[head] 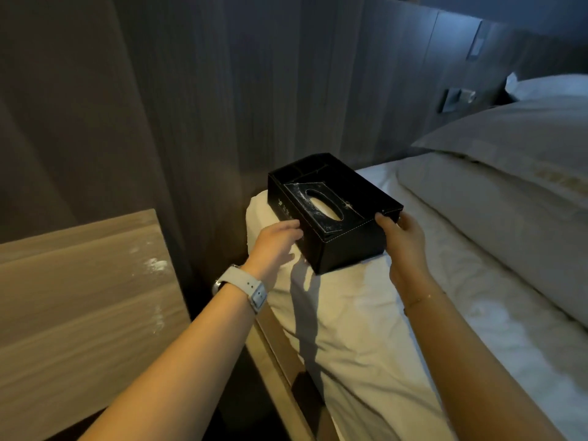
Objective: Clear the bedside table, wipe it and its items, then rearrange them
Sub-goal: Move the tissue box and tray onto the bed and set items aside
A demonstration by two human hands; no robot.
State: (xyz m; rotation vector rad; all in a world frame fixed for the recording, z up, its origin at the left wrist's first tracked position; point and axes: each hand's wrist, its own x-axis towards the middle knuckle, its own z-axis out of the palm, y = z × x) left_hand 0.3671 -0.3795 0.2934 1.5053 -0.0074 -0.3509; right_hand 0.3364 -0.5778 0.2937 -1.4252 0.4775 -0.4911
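Black and boxy, the leather tissue box with an oval hole point(331, 208) sat on the corner of the white bed sheet point(366, 329). White dust smeared its top. Your left hand point(275, 241) touched its near left side with loose fingers. Your right hand point(402, 240) gripped its right end, thumb on the rim. Beside the bed stood the light wooden bedside table point(79, 297), with pale smudges on it. Grey pillows point(509, 173) lay further right.

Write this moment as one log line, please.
tissue box on bed | left hand touching | right hand gripping | bedside table dusty
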